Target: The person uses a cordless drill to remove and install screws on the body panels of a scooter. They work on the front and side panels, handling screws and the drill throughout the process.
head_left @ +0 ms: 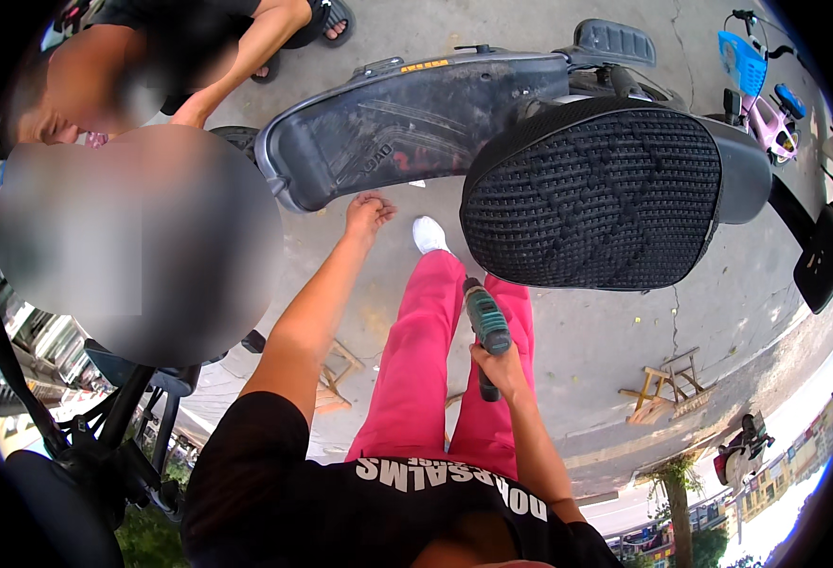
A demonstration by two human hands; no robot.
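My right hand [494, 367] grips a teal-and-black cordless drill [483, 312], held low over my pink trousers with its tip toward the scooter seat. My left hand [369, 213] holds nothing, its fingers loosely apart just below the lower edge of the scooter's dark, scuffed footboard [393, 123]; whether it touches that edge I cannot tell. The textured black seat [591, 194] fills the upper right above the drill. Beneath the footboard, my white shoe [429, 232] rests on the concrete.
Another person [269, 33] crouches at upper left, an arm reaching down beside the scooter's front. A large blurred area hides the left side. Dark metal bars [127, 407] stand at lower left, a pink child's bike [774, 123] at upper right, wooden stools [662, 388] behind me.
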